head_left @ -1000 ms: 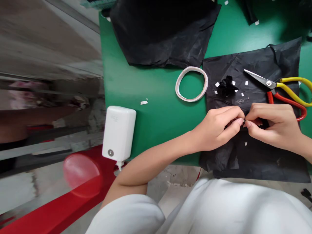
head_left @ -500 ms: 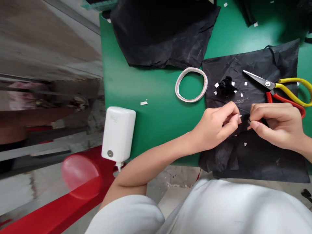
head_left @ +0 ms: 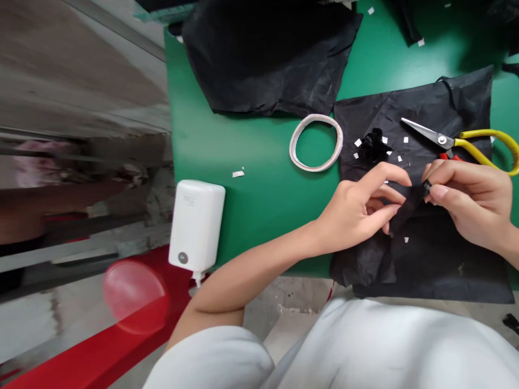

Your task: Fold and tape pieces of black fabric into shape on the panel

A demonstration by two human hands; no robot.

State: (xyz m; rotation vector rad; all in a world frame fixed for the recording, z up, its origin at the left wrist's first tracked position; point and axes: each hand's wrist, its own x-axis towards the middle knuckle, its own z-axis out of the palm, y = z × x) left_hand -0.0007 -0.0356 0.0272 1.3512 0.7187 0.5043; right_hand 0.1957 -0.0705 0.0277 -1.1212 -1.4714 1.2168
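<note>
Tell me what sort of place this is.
Probably a craft worktable: scissors and white scraps on a black sheet, a tape ring beside it on a green table; the right hand pinches a small black piece.

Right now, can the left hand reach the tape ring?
Probably yes. The tape ring lies at the edge of the black sheet, near the left hand, with nothing between them. The right hand pinches a small black piece.
</note>
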